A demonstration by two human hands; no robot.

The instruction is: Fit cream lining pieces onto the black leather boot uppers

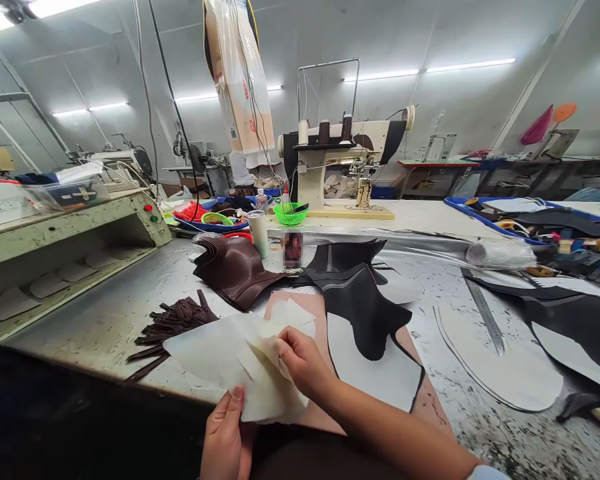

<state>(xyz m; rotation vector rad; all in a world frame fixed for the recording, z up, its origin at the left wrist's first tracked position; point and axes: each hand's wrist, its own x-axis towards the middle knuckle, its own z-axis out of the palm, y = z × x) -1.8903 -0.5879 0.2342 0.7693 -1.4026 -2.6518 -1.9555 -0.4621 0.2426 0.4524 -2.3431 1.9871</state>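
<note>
Separating thin cream pieces at the desk (130, 313) edge.

I hold the stack of cream lining pieces (240, 363) low, over the near edge: my left hand (227, 440) pinches it from below, my right hand (303, 363) has its fingers closed on the top sheet. I think a slow peel from one corner is best. Further back, a blue tray (207, 227) holds small baskets, and the green bowl (290, 213) a dark tool.

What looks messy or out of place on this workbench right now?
Nothing looks spilled or damaged. The tabletop is heavily paint-flecked, and brown strips lie in a loose, splayed heap. Both hands, left and right, grip a fanned stack of pale sheets.
</note>
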